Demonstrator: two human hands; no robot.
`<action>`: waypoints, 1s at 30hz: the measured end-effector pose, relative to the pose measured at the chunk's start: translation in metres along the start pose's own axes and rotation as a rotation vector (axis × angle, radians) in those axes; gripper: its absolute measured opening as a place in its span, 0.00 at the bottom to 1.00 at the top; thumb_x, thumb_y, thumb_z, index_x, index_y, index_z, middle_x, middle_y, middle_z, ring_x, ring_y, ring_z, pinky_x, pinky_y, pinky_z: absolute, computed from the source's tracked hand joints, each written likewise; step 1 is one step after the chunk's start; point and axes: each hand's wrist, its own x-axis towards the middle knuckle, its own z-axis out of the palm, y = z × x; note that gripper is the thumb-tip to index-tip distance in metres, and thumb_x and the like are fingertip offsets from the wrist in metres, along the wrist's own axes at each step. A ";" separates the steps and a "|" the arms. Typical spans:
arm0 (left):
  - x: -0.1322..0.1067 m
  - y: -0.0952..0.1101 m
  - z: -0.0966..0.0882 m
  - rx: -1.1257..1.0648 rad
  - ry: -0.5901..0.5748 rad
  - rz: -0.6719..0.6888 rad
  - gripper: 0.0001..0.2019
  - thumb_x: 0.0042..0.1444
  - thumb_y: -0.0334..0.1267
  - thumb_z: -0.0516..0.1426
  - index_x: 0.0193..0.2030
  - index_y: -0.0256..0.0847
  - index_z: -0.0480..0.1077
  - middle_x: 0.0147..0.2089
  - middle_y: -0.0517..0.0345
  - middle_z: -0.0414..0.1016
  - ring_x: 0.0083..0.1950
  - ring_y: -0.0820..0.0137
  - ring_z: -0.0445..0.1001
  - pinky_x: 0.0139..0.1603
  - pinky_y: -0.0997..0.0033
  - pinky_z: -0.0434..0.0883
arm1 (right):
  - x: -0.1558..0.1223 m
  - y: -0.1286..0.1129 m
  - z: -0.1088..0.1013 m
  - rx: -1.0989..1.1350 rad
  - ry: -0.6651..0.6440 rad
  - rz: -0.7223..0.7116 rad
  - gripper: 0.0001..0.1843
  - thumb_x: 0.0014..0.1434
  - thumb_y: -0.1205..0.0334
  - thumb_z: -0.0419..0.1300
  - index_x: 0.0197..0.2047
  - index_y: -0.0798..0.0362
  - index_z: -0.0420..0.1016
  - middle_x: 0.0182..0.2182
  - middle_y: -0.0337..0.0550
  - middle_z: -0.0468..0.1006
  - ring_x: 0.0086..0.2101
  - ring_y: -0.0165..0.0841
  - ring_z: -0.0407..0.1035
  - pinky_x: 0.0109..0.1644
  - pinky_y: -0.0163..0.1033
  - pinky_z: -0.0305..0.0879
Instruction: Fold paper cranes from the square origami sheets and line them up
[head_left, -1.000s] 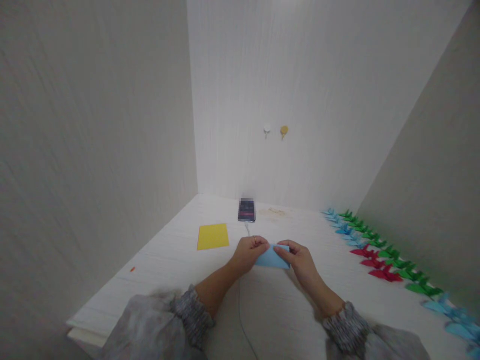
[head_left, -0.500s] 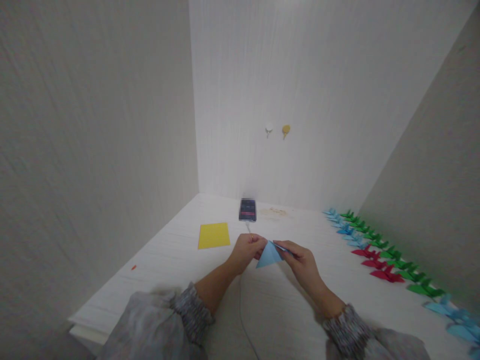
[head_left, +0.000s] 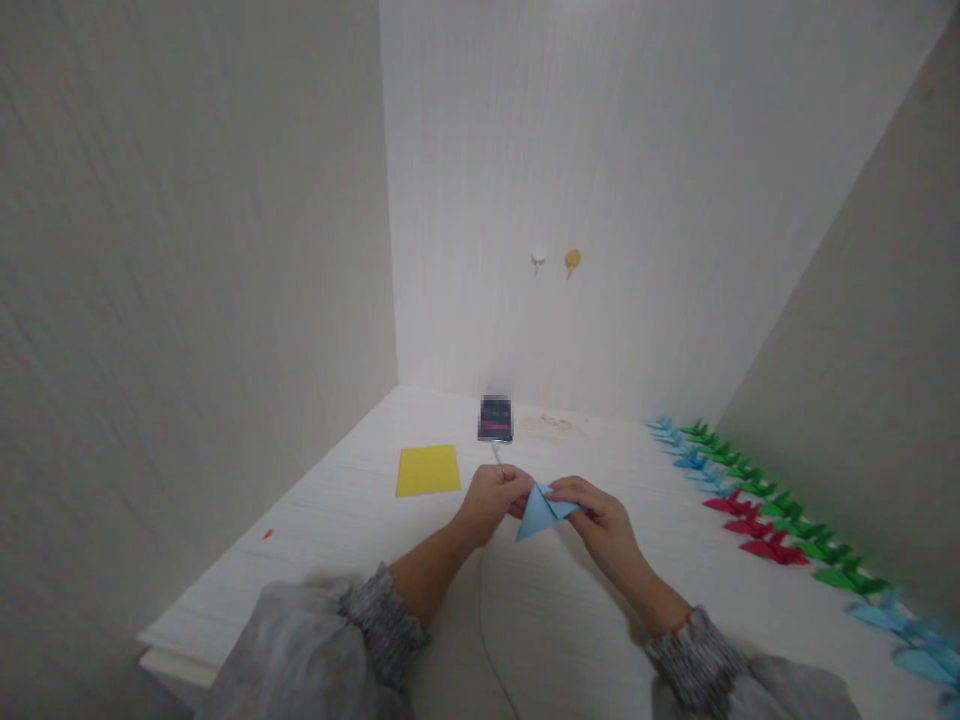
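Observation:
Between my hands, above the white table, is a light blue sheet of origami paper [head_left: 541, 514] folded into triangular flaps, one point hanging down to the left. My left hand [head_left: 496, 498] pinches its upper left corner between thumb and fingers. On the other side my right hand [head_left: 596, 508] grips the right-hand flap, fingers on top and the thumb partly hidden. A crease or flap edge runs across the paper near the right fingers. The far side of the paper is out of sight.
Yellow paper [head_left: 428, 471] lies flat to the left. Behind my hands a phone [head_left: 495, 418] leans at the wall, its white cable [head_left: 482, 610] running toward me. Rows of folded paper cranes, such as a red one [head_left: 774, 547], line the right side. A small orange scrap [head_left: 268, 534] lies far left.
The right flap of the blue paper has turned to face me more, showing a wider face and an edge. My right fingers have shifted slightly; my left hand stays almost still.

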 end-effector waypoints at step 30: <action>0.000 -0.007 0.000 0.100 -0.039 0.062 0.12 0.38 0.42 0.58 0.25 0.33 0.67 0.20 0.61 0.69 0.21 0.76 0.66 0.24 0.76 0.65 | 0.005 -0.010 0.006 0.246 -0.038 0.550 0.15 0.49 0.54 0.55 0.28 0.57 0.75 0.20 0.39 0.74 0.24 0.30 0.66 0.31 0.35 0.61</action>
